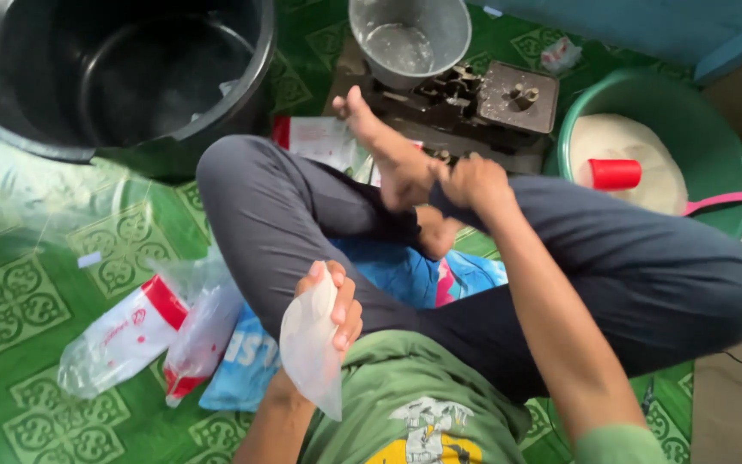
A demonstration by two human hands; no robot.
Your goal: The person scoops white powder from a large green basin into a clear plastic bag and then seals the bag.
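Low centre of the frame, the left hand (334, 302) grips a small clear plastic bag (311, 348), limp and apparently empty. At centre, the right hand (471, 182) is closed around the ankle. At right, a green basin (714, 146) holds white grain and a red cup (616, 174); the black tub (19, 129) upper left looks empty.

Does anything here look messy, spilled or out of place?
Nothing is spilled or broken. The only untidy bit is the loose plastic bags lying crumpled on the green floor mat beside the left hand, which holds one clear bag. The right hand rests at the ankle.
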